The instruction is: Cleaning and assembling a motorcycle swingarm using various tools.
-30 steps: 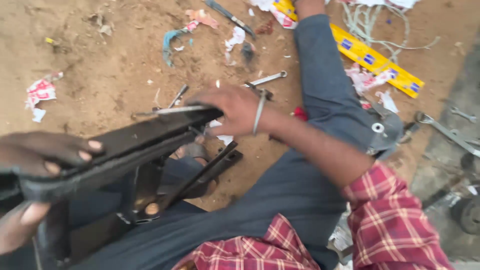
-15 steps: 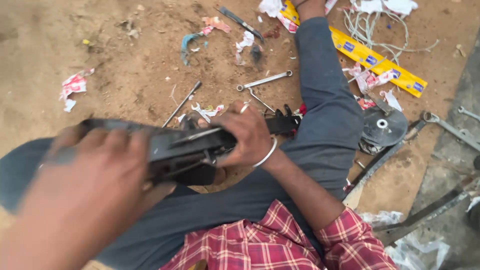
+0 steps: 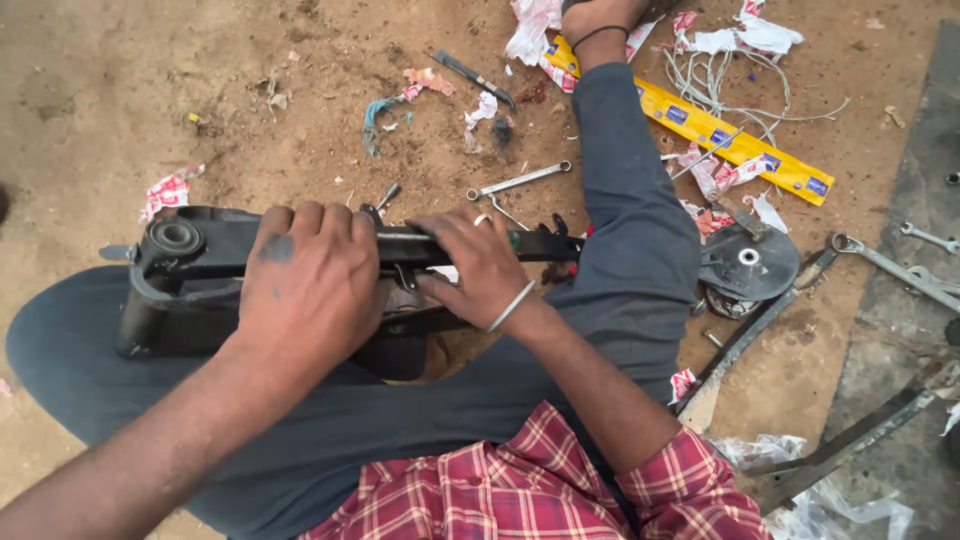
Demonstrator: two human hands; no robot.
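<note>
Black metal frame (image 3: 200, 250) lies across the seated person's lap, long axis running left to right. Left hand (image 3: 310, 285) sits on its middle, fingers clenched over the top bar. Right hand (image 3: 480, 270) grips the bar just beside it, toward the right end. A spanner (image 3: 520, 180) lies on the dirt floor (image 3: 100, 90) beyond.

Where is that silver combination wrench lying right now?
In the head view, the silver combination wrench lies on the sandy ground, just beyond the right hand and left of the outstretched grey trouser leg.
</note>
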